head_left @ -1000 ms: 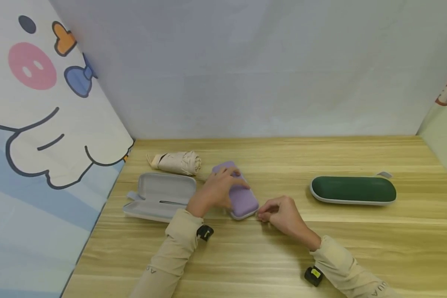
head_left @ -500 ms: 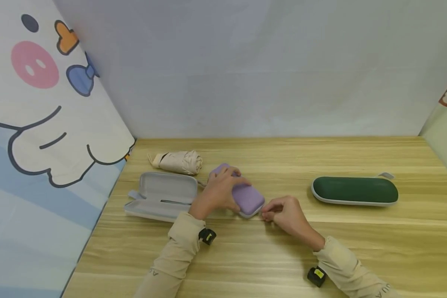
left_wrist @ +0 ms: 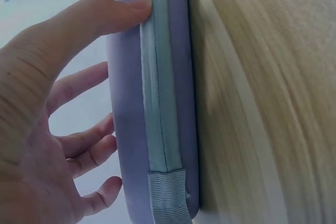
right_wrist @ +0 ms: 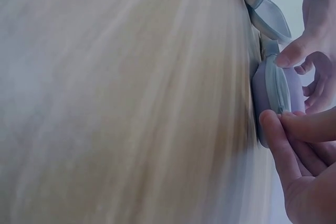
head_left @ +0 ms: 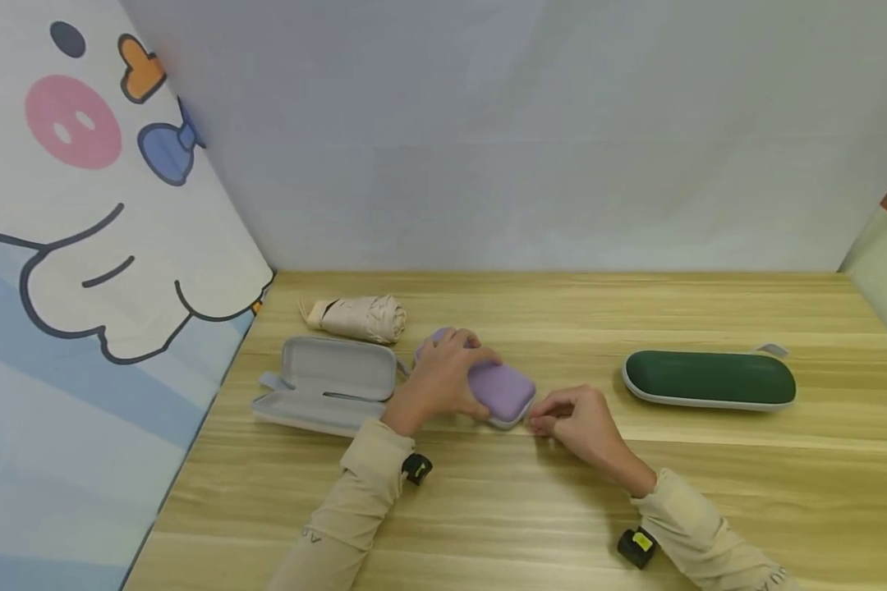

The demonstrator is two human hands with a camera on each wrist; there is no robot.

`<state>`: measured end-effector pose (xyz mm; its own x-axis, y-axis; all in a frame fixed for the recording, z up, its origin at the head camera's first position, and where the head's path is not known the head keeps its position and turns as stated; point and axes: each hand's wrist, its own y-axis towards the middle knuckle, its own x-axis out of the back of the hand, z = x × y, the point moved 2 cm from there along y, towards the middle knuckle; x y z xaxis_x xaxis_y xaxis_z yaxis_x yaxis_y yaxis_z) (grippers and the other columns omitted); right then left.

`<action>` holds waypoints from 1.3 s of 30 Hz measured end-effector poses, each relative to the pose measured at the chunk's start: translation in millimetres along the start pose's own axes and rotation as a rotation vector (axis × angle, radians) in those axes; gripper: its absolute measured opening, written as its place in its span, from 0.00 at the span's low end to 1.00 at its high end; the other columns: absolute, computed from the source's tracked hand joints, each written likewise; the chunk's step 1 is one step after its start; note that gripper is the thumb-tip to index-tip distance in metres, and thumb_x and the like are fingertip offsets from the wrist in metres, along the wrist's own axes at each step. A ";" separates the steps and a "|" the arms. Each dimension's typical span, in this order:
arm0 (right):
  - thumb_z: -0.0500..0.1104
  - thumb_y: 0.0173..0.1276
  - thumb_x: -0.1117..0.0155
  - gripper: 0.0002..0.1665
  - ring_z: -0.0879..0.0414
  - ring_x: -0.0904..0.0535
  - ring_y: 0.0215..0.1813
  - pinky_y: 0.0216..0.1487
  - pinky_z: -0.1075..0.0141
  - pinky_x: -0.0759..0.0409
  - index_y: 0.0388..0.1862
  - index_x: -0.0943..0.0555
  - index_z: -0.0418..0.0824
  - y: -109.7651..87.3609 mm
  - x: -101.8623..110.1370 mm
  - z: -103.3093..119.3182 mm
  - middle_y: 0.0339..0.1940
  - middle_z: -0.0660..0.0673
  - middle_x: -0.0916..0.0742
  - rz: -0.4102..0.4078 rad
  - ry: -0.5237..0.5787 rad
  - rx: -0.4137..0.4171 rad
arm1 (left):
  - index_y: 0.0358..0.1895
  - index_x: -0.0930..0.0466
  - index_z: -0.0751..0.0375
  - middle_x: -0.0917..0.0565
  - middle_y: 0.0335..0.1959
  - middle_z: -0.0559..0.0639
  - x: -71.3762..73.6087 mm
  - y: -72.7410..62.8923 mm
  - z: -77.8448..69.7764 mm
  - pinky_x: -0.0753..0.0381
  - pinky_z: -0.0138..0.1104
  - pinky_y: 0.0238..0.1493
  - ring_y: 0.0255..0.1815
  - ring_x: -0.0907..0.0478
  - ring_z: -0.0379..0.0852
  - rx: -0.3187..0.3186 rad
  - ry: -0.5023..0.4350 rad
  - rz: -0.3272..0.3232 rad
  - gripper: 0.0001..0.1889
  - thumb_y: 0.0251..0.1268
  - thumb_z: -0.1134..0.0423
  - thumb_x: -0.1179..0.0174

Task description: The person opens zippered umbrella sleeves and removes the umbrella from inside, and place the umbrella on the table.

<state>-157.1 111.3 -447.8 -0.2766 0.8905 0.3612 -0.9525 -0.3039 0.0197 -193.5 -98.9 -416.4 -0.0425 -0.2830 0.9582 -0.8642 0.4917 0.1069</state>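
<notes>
A purple zip case (head_left: 501, 390) with a pale zipper band (left_wrist: 157, 103) lies on the wooden table in the middle of the head view. My left hand (head_left: 443, 377) grips it across the top. In the left wrist view the thumb presses on the zipper band and the other fingers sit on the far side. At the case's near right corner, my right hand (head_left: 580, 423) pinches the zipper pull between thumb and forefinger. The fingertips mostly hide that pull. A grey fabric tab (left_wrist: 170, 198) shows at the other end of the case.
An open grey-lined case (head_left: 337, 365) lies left of the purple one, close to my left wrist. Behind it is a rolled beige umbrella (head_left: 362, 318). A closed green case (head_left: 710, 377) with a grey loop lies to the right. A pale wall backs the table.
The purple case has turned, its near end swinging to the right. My right hand has shifted right along with that corner, while my left hand keeps its hold. The head view has shifted slightly.
</notes>
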 end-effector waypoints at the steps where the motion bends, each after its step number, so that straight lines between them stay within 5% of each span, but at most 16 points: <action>1: 0.25 0.53 0.32 0.03 0.50 0.15 0.29 0.30 0.66 0.19 0.27 0.15 0.29 -0.3 0.8 -0.2 0.28 0.38 0.13 -0.002 0.003 0.002 | 0.54 0.21 0.39 0.27 0.54 0.50 0.0 0.3 -0.5 0.33 0.47 0.50 0.56 0.34 0.50 -0.002 -0.003 -0.002 0.36 0.31 0.42 0.24; 15: 0.25 0.54 0.33 0.03 0.52 0.16 0.28 0.28 0.65 0.19 0.27 0.15 0.29 -3.3 4.9 -3.2 0.26 0.39 0.13 0.005 -0.003 -0.020 | 0.52 0.22 0.39 0.27 0.47 0.50 -8.2 3.6 -4.9 0.33 0.44 0.44 0.49 0.33 0.47 0.028 0.078 -0.095 0.37 0.31 0.32 0.30; 22: 0.25 0.54 0.33 0.03 0.51 0.16 0.27 0.28 0.67 0.19 0.27 0.15 0.30 -6.0 9.5 -1.3 0.26 0.38 0.13 -0.089 -0.009 -0.047 | 0.50 0.24 0.41 0.29 0.42 0.49 -10.6 1.1 -6.7 0.35 0.41 0.40 0.46 0.34 0.47 0.056 0.102 -0.125 0.37 0.32 0.27 0.33; 31: 0.26 0.55 0.34 0.02 0.49 0.16 0.27 0.28 0.68 0.19 0.28 0.15 0.28 -3.9 10.4 0.8 0.28 0.36 0.13 -0.131 -0.029 -0.040 | 0.58 0.27 0.46 0.30 0.57 0.55 -4.3 -17.0 16.9 0.32 0.50 0.54 0.60 0.35 0.55 0.151 -0.174 -0.046 0.37 0.38 0.51 0.23; 39: 0.25 0.56 0.37 0.04 0.49 0.16 0.26 0.27 0.64 0.19 0.28 0.15 0.27 -1.5 16.3 -1.7 0.27 0.35 0.13 -0.140 -0.037 -0.004 | 0.61 0.29 0.55 0.32 0.61 0.61 -2.8 -30.6 34.0 0.32 0.51 0.58 0.60 0.34 0.58 0.193 -0.413 -0.010 0.41 0.36 0.63 0.22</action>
<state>-160.3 126.9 -443.5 -0.1361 0.9109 0.3895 -0.9819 -0.1762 0.0689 -184.0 -141.2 -431.5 -0.1960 -0.6114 0.7667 -0.9416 0.3357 0.0270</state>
